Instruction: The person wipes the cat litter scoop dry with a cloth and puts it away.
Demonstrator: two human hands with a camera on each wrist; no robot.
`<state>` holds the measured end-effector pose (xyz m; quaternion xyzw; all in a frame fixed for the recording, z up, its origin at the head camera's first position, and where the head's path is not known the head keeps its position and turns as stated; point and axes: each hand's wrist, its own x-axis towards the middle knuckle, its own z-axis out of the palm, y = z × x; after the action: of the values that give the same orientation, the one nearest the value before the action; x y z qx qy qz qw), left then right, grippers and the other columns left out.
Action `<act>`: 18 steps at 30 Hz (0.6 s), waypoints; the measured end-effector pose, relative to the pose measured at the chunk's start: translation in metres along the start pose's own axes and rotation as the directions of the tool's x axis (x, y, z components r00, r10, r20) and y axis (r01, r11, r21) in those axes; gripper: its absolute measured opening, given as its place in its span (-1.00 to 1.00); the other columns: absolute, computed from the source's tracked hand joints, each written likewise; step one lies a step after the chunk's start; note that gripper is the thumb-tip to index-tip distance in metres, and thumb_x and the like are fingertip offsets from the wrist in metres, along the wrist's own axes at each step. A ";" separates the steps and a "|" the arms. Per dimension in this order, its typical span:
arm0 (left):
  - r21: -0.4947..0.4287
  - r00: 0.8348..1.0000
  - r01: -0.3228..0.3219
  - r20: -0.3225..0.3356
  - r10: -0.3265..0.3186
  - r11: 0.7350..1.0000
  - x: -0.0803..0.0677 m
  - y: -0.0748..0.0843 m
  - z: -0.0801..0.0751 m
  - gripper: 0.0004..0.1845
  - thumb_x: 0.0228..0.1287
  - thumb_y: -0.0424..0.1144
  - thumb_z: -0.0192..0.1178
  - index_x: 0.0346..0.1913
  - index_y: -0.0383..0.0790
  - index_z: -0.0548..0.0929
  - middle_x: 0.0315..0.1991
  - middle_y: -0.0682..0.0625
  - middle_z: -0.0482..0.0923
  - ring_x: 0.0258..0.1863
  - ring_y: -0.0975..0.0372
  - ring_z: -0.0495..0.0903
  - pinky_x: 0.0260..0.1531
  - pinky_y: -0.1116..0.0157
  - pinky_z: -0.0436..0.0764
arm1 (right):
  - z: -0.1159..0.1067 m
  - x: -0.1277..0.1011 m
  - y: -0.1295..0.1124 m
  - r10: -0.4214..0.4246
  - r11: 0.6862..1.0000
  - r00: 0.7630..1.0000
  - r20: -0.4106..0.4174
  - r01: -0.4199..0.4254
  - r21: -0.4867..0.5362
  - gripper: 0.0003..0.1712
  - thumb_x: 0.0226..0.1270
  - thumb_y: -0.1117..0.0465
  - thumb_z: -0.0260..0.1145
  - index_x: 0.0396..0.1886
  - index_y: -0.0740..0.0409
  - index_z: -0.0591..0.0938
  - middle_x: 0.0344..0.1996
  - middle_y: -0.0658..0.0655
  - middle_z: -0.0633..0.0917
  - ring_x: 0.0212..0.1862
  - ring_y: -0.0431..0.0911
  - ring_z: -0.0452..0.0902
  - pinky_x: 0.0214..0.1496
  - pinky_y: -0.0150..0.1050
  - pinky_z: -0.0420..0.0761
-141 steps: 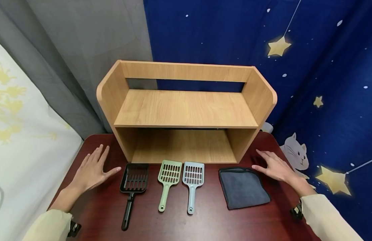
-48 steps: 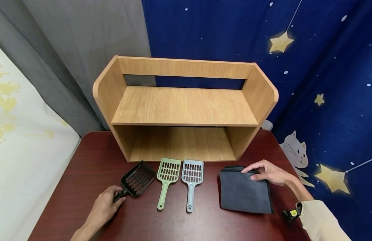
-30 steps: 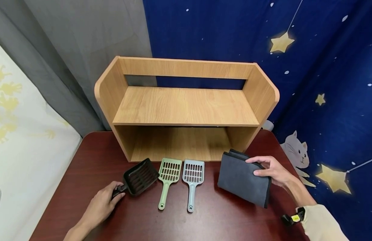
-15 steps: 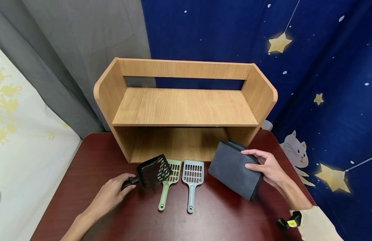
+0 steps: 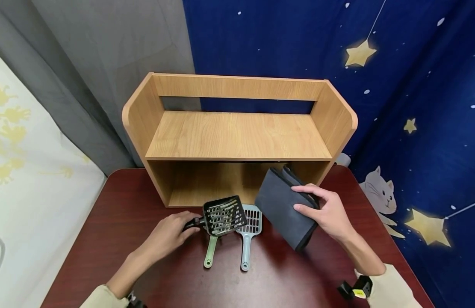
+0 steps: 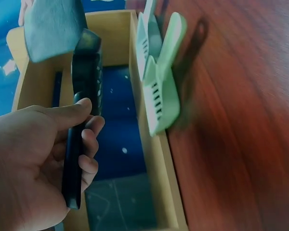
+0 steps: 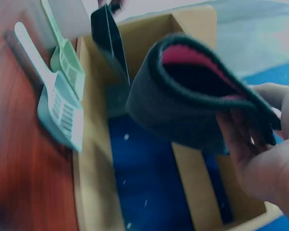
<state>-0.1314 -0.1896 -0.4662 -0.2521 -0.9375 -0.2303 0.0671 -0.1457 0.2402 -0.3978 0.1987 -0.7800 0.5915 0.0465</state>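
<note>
My left hand [image 5: 169, 233] grips the handle of a black litter scoop [image 5: 224, 216], raised over the table with its slotted head facing up and toward the right. It covers most of the green litter scoop [image 5: 210, 253], whose handle still shows. Beside that lies a light-blue litter scoop [image 5: 246, 252], partly overlapped in the head view. My right hand [image 5: 331, 214] pinches a folded dark grey cloth [image 5: 280, 206] by its edge, held tilted in the air before the shelf's lower opening. In the right wrist view the cloth's fold [image 7: 178, 103] shows pink inside.
A two-tier wooden shelf [image 5: 237, 137] stands at the back of the dark red table [image 5: 164, 282]. Its upper board and lower compartment hold nothing visible. A grey curtain [image 5: 106, 42] and a blue star-patterned curtain [image 5: 279, 38] hang behind.
My left hand took hold of the black scoop, lifted it and carried it right, over the green one. My right hand picked up the cloth and moved it up and left, tilting it.
</note>
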 end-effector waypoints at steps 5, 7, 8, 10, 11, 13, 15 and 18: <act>0.010 0.999 -0.044 0.006 0.044 0.999 0.016 0.012 0.007 -0.71 0.27 -0.24 0.51 0.03 -0.21 0.81 -0.08 0.00 0.82 -0.10 0.11 0.80 -0.16 0.04 0.74 | 0.025 0.013 -0.010 -0.136 0.983 0.991 -0.007 0.134 -0.126 -0.53 0.22 0.40 0.60 0.12 0.02 0.81 -0.16 0.04 0.74 -0.10 -0.11 0.58 -0.10 -0.40 0.55; -0.001 0.998 -0.057 0.005 0.057 0.998 0.022 0.017 0.009 -0.69 0.27 -0.24 0.52 0.03 -0.26 0.82 -0.08 -0.05 0.83 -0.09 0.09 0.81 -0.13 0.06 0.74 | 0.037 0.019 -0.012 -0.157 0.979 0.988 -0.004 0.155 -0.130 -0.54 0.22 0.38 0.60 0.11 0.01 0.81 -0.18 0.02 0.74 -0.13 -0.13 0.58 -0.10 -0.40 0.53; -0.003 0.998 -0.062 0.004 0.062 0.998 0.024 0.020 0.010 -0.69 0.26 -0.24 0.52 0.03 -0.27 0.82 -0.08 -0.06 0.83 -0.09 0.09 0.81 -0.13 0.07 0.75 | 0.044 0.022 -0.013 -0.163 0.979 0.987 0.001 0.162 -0.125 -0.55 0.23 0.38 0.60 0.12 0.02 0.81 -0.18 0.03 0.74 -0.13 -0.14 0.58 -0.09 -0.40 0.53; -0.016 0.998 -0.070 -0.001 0.070 0.997 0.029 0.024 0.012 -0.69 0.28 -0.25 0.51 0.04 -0.28 0.82 -0.08 -0.07 0.83 -0.10 0.10 0.82 -0.12 0.09 0.75 | 0.058 0.027 -0.013 -0.165 0.979 0.986 0.010 0.165 -0.118 -0.55 0.23 0.38 0.60 0.12 0.05 0.81 -0.17 0.04 0.76 -0.13 -0.14 0.59 -0.05 -0.40 0.54; -0.024 0.997 -0.072 -0.002 0.072 0.997 0.032 0.027 0.013 -0.69 0.29 -0.25 0.51 0.04 -0.29 0.82 -0.09 -0.07 0.83 -0.10 0.11 0.82 -0.13 0.10 0.75 | 0.064 0.029 -0.012 -0.158 0.981 0.987 0.015 0.159 -0.115 -0.55 0.23 0.38 0.60 0.13 0.07 0.80 -0.16 0.05 0.77 -0.12 -0.15 0.60 -0.04 -0.40 0.54; -0.033 0.997 -0.074 -0.004 0.074 0.997 0.036 0.032 0.015 -0.69 0.30 -0.25 0.50 0.05 -0.30 0.82 -0.10 -0.07 0.83 -0.11 0.12 0.81 -0.15 0.11 0.74 | 0.077 0.033 -0.010 -0.133 0.983 0.991 0.025 0.136 -0.121 -0.54 0.20 0.38 0.60 0.12 0.08 0.81 -0.14 0.05 0.78 -0.11 -0.14 0.62 -0.04 -0.40 0.56; -0.041 0.997 -0.076 -0.003 0.075 0.996 0.039 0.036 0.016 -0.69 0.29 -0.26 0.50 0.05 -0.29 0.82 -0.11 -0.06 0.84 -0.13 0.15 0.81 -0.18 0.13 0.74 | 0.087 0.036 -0.007 -0.103 0.983 0.994 0.029 0.106 -0.149 -0.53 0.17 0.38 0.62 0.10 0.06 0.81 -0.13 0.05 0.79 -0.11 -0.14 0.64 -0.06 -0.39 0.59; -0.051 0.996 -0.084 0.002 0.084 0.995 0.044 0.041 0.018 -0.70 0.28 -0.26 0.51 0.04 -0.28 0.83 -0.13 -0.03 0.84 -0.13 0.17 0.81 -0.19 0.15 0.74 | 0.099 0.040 -0.001 -0.047 0.975 0.998 0.036 0.053 -0.216 -0.53 0.13 0.36 0.65 0.06 0.01 0.83 -0.09 0.03 0.81 -0.07 -0.12 0.68 -0.05 -0.33 0.62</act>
<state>-0.1489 -0.1305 -0.4553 -0.2934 -0.9201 -0.2505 0.0684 -0.1657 0.1361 -0.4137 0.2210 -0.8351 0.4987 0.0709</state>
